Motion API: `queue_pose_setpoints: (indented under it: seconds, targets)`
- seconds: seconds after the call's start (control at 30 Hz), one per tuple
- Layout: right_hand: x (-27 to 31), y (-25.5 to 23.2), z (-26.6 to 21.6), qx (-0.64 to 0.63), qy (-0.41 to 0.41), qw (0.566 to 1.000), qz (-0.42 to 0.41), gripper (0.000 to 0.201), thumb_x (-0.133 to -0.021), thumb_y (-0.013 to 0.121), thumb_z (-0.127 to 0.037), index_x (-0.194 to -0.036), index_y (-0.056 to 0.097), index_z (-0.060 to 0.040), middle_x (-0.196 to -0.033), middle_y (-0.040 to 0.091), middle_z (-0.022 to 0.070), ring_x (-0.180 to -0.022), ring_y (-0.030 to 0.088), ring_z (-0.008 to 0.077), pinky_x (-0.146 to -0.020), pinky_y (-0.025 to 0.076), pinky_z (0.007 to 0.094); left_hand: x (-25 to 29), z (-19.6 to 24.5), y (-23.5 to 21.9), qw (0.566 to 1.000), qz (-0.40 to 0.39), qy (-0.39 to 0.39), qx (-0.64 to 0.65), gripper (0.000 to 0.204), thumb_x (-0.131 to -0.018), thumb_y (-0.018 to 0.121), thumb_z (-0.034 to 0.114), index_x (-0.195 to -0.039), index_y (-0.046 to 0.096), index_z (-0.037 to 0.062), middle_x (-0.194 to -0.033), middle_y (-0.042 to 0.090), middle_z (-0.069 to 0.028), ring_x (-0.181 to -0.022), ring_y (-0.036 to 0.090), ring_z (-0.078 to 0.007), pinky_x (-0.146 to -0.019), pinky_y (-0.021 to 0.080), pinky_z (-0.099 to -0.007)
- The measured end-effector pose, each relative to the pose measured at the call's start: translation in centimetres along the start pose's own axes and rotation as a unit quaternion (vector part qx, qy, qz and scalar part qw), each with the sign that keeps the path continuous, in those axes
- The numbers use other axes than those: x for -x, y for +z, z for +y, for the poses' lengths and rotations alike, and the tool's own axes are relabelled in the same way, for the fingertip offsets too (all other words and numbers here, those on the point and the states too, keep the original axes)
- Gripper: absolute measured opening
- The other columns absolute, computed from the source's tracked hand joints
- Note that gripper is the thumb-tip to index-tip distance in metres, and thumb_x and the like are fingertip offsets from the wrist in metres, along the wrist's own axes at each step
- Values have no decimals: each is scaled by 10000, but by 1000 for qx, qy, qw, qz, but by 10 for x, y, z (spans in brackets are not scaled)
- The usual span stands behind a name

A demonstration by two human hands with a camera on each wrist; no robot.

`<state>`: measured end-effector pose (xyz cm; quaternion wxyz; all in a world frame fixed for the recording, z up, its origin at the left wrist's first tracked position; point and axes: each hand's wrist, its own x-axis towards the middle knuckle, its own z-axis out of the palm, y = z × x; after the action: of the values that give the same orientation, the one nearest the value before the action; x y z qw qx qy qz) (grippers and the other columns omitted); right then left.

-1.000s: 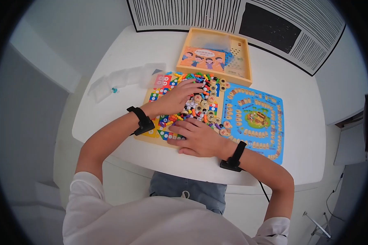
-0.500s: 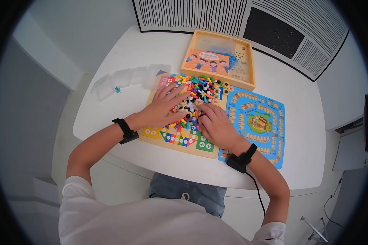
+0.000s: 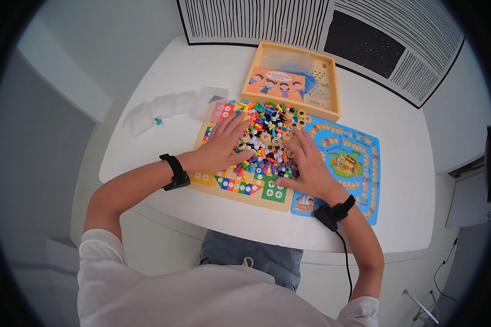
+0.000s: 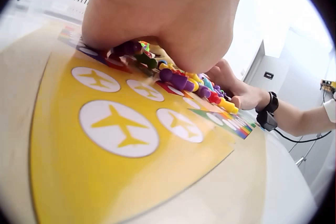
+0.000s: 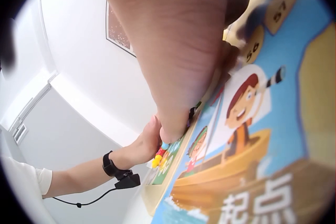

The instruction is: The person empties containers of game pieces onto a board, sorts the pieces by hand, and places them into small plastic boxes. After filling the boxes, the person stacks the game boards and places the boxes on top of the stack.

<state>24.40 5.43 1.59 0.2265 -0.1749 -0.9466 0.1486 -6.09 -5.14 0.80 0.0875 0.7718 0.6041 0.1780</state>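
Observation:
A heap of colourful small pegs [image 3: 270,111], mixed with round wooden chess discs [image 3: 266,138] and black and white pieces, lies on a flying-chess board [image 3: 286,206]. My left hand [image 3: 219,148] lies along the heap's left side, fingers straight and spread, thumb pointing into the pieces. At the right side, my right hand [image 3: 312,173] has its fingers extended at the heap's edge and its thumb reaching over the board's green corner. In the left wrist view, purple pegs [image 4: 178,80] lie by the left palm. The right palm hangs close over the blue board [image 5: 286,145] in the right wrist view.
Behind the heap stands a shallow wooden box [image 3: 335,101] holding an orange booklet [image 3: 278,84] and blue items. Clear plastic containers [image 3: 172,104] stand at the left, near a small turquoise thing [image 3: 158,121]. A striped panel [image 3: 245,22] borders the table's back.
My left hand has drawn back from over the heap to its left side. My right hand has moved from the front edge to the right side, its fingers now spread.

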Motion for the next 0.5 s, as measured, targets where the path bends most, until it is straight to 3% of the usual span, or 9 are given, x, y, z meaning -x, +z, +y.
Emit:
queue_pose_setpoints:
  seconds: [0.2, 0.27, 0.3, 0.37, 0.4, 0.47, 0.5]
  targets:
    - [-2, 9, 13, -63, 7, 998, 4, 981, -772, 900, -551, -1502, 466, -60, -1630, 334, 296, -1506, 328, 535, -1236, 330, 593, -25, 5, 10, 993, -17, -87, 75, 869, -1057, 525, 593, -1640, 299, -10, -1718, 221, -269, -1608, 145, -447, -1293, 138, -559]
    - [-6, 8, 13, -81, 4, 997, 7, 990, -759, 920, -519, -1504, 460, -60, -1628, 342, 290, -1507, 344, 511, -1240, 338, 563, -40, 8, 13, 973, 22, -168, 156, 819, -1082, 449, 589, -1625, 342, -15, -1729, 222, -243, -1620, 150, -400, -1298, 163, -498]
    - [-8, 8, 14, -81, 6, 997, 10, 990, -759, 920, -519, -1504, 460, -60, -1628, 342, 290, -1507, 344, 511, -1240, 338, 563, -47, 8, 13, 974, 21, -165, 155, 819, -1082, 449, 589, -1625, 342, -15, -1729, 222, -243, -1620, 150, -400, -1298, 163, -498]
    - [-9, 9, 15, -103, 41, 994, -8, 1032, -727, 939, -524, -1516, 457, -66, -1626, 355, 287, -1507, 360, 488, -1244, 339, 547, -59, 17, 1, 881, 111, -239, 393, 689, -1116, 380, 485, -1611, 386, 6, -1714, 312, -176, -1613, 224, -279, -1310, 141, -462]
    - [-10, 9, 15, -103, 43, 994, -7, 1032, -727, 939, -524, -1516, 457, -66, -1626, 355, 287, -1507, 360, 488, -1244, 339, 547, -61, 20, -5, 881, 108, -238, 393, 689, -1116, 380, 485, -1611, 386, 6, -1714, 312, -176, -1613, 224, -279, -1310, 141, -462]
    - [-13, 7, 13, -123, 60, 991, 3, 1070, -696, 960, -511, -1534, 453, -81, -1627, 369, 282, -1512, 368, 472, -1245, 343, 528, -62, 22, -13, 789, 142, -243, 547, 621, -1119, 354, 448, -1544, 492, 17, -1647, 442, -133, -1575, 304, -233, -1314, 142, -438]
    - [-14, 5, 11, -122, 60, 991, 4, 1070, -696, 960, -511, -1534, 453, -81, -1627, 369, 282, -1512, 368, 472, -1245, 343, 528, -62, 18, -11, 789, 143, -241, 547, 621, -1119, 354, 448, -1544, 492, 17, -1647, 442, -133, -1575, 304, -233, -1314, 142, -438]
